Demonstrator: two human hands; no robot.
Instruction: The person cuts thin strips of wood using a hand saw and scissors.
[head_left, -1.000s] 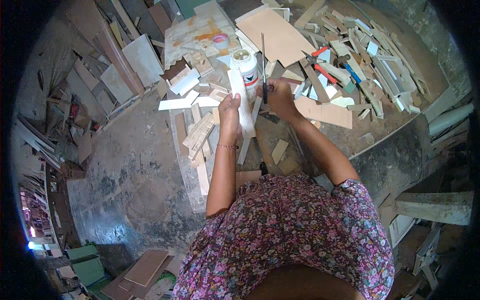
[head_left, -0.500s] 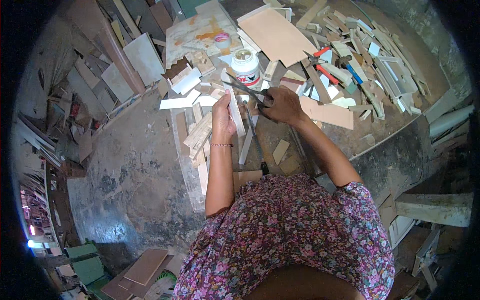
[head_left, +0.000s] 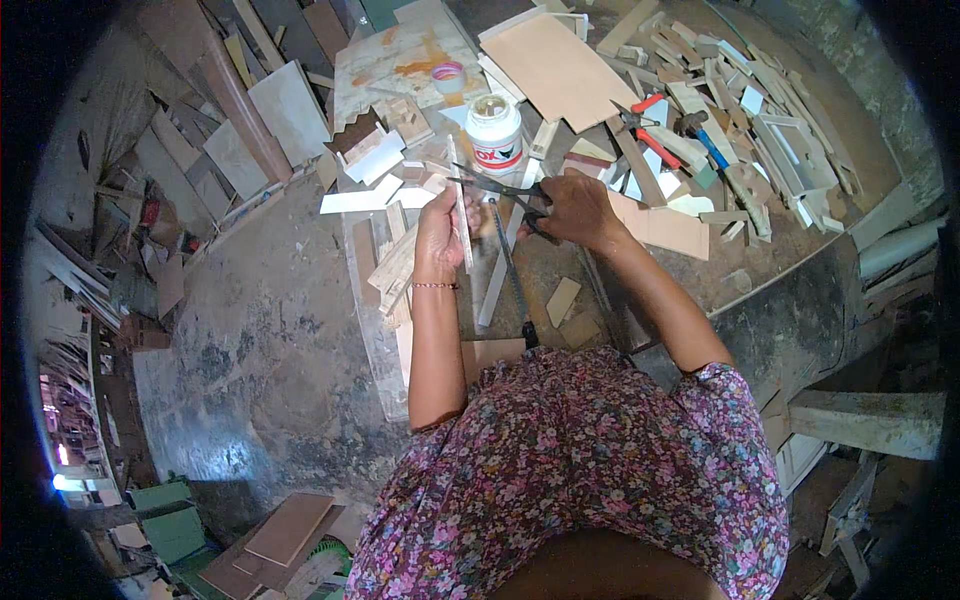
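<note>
My left hand (head_left: 440, 232) is closed round a thin, pale wooden strip (head_left: 462, 225), held upright with its narrow edge toward me. In my right hand (head_left: 578, 208) is a pair of dark scissors (head_left: 505, 187), its fingers wrapped round the handles. The blades are spread and point left, reaching the upper part of the strip; whether they touch it I cannot tell. Just beyond the blades stands an open white jar (head_left: 494, 135) with a red band. Below the hands a long, thin dark tool (head_left: 512, 270) with a black handle lies on the table.
Wood offcuts (head_left: 395, 265) lie beside my left forearm. Pliers with red handles (head_left: 650, 130) and a hammer with a blue grip (head_left: 705, 140) rest among scraps at the right. A flat tan board (head_left: 555, 68) and a tape roll (head_left: 447, 77) lie farther back.
The wooden strip has been turned from showing its face to showing its narrow edge. My right hand and the scissors have shifted slightly right and down.
</note>
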